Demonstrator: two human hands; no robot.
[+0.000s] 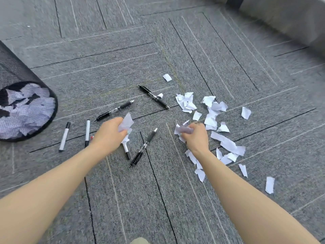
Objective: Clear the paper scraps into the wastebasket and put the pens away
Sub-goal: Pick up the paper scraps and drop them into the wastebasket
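White paper scraps (213,110) lie scattered on the grey carpet at centre right. My left hand (110,133) is shut on a bunch of scraps above the pens. My right hand (197,136) grips more scraps at the left edge of the pile. Several pens lie on the floor: a black pen (153,96), another black pen (114,110), a third (143,148), and two white markers (64,136) (87,130). A further white marker (126,149) pokes out from under my left hand. The black mesh wastebasket (22,71) stands at far left, paper showing through its wall.
A pale grey wall or furniture base (290,20) runs along the upper right. Grey carpet tiles (105,50) stretch between the pens and the far side. A bit of clothing (139,241) shows at the bottom edge.
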